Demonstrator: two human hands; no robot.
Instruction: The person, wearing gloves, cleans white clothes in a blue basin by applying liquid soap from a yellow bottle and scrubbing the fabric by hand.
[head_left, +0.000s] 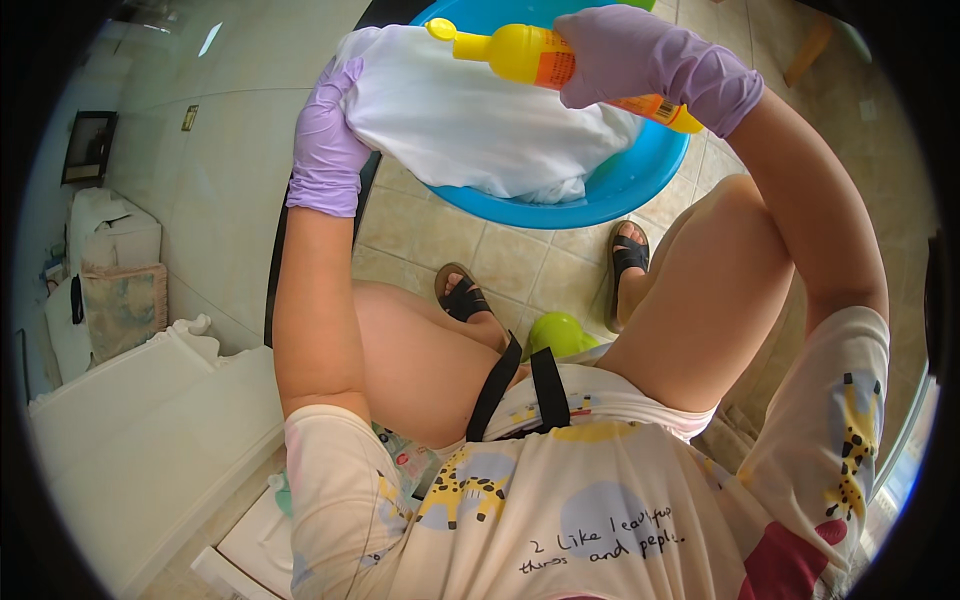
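Both my hands wear thin purple gloves. My left hand (330, 135) is closed on the left edge of a white cloth (450, 115), lifting that side up. The rest of the cloth hangs down into a round blue basin (560, 212). In my right hand (640, 55) is a yellow squeeze bottle (515, 55) with an orange label, its fingers wrapped round the body. The bottle lies tilted almost level above the cloth, spout toward the left. Its yellow flip cap (440, 29) stands open. Whether liquid comes out, I cannot tell.
The basin stands on a tiled floor (510, 260) between my sandalled feet. A lime-green rounded thing (560, 335) is between my legs. White furniture (150, 420) is at the left, with a patterned cushion (125, 310) beyond it. A wooden leg (808, 55) shows at the far right.
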